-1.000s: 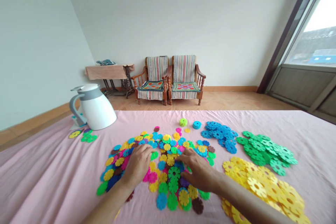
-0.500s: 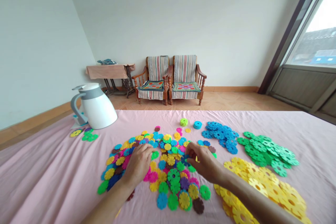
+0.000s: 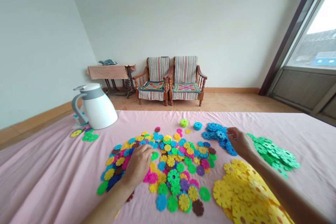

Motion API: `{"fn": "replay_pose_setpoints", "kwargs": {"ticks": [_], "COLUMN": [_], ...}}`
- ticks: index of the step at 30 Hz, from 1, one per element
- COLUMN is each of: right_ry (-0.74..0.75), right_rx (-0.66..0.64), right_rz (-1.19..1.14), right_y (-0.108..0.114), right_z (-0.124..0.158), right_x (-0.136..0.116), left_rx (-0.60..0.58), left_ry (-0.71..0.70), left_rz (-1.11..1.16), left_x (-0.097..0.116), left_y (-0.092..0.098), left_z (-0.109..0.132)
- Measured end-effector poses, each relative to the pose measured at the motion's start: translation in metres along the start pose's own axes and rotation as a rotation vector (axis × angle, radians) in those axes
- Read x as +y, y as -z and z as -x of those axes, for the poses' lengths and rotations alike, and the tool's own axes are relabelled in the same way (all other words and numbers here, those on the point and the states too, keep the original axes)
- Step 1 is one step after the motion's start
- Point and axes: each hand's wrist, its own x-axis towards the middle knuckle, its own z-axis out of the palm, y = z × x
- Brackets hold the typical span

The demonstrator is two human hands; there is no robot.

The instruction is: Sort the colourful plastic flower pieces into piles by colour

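My left hand (image 3: 140, 159) rests over the left part of a mixed heap of small, notched, flower-shaped plastic discs (image 3: 170, 161). Its fingers are bent and close together, with the tips partly hidden. A green disc (image 3: 155, 156) lies right beside those fingertips; I cannot make out whether they grip it or anything else. My right hand (image 3: 238, 141) is at the right edge of a pile of larger blue discs (image 3: 216, 133). Its fingers are curled together, and what they hold, if anything, is hidden.
Larger green discs (image 3: 275, 154) and yellow discs (image 3: 241, 189) lie in piles near my right forearm. Short stacks of lime discs (image 3: 184, 123) and blue discs (image 3: 197, 126) stand behind the heap. A white jug (image 3: 101, 112) stands on the pink cloth (image 3: 52, 168) at left.
My right hand has moved right and away from me, from the mixed heap to the blue pile. A dark blue disc once by its fingers no longer shows there. My left hand has barely moved.
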Motion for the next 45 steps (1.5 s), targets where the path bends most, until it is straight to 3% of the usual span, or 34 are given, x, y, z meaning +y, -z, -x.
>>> {"fn": "replay_pose_setpoints", "kwargs": {"ticks": [4,8,11,18,26,31,35,41,45], "right_ry": [0.110,0.364,0.463,0.347,0.273,0.154,0.061,-0.076,-0.135], "right_rx": [-0.103,-0.274,-0.303,-0.380,-0.348,-0.342,-0.365,-0.513,-0.571], "right_rz": [-0.019,-0.047,-0.007,0.049,-0.106,-0.279,-0.430,-0.728,-0.820], "right_y": [-0.002,-0.018,-0.029,-0.031,-0.026,-0.022,-0.019,-0.014,-0.013], "right_z": [0.024,0.050,0.057,0.051,0.058,0.059,0.063,0.083,0.094], "right_x": [-0.014,-0.034,-0.047,-0.062,-0.070,-0.069,-0.063,-0.068,-0.075], "left_rx": [0.010,0.017,0.010,0.001,0.020,0.133,0.209,-0.100,-0.198], "left_ry": [-0.011,-0.025,-0.021,-0.028,-0.037,-0.057,-0.053,-0.071,-0.157], "left_rz": [0.004,0.007,0.002,-0.007,-0.008,-0.030,0.056,0.323,0.341], "left_x": [0.001,-0.001,-0.002,-0.002,-0.001,0.004,0.029,0.098,0.130], "left_y": [0.000,-0.001,-0.002,-0.001,0.000,0.005,0.009,0.008,-0.001], "left_z": [-0.002,-0.002,0.000,0.001,-0.002,0.000,-0.003,-0.015,-0.025]}}
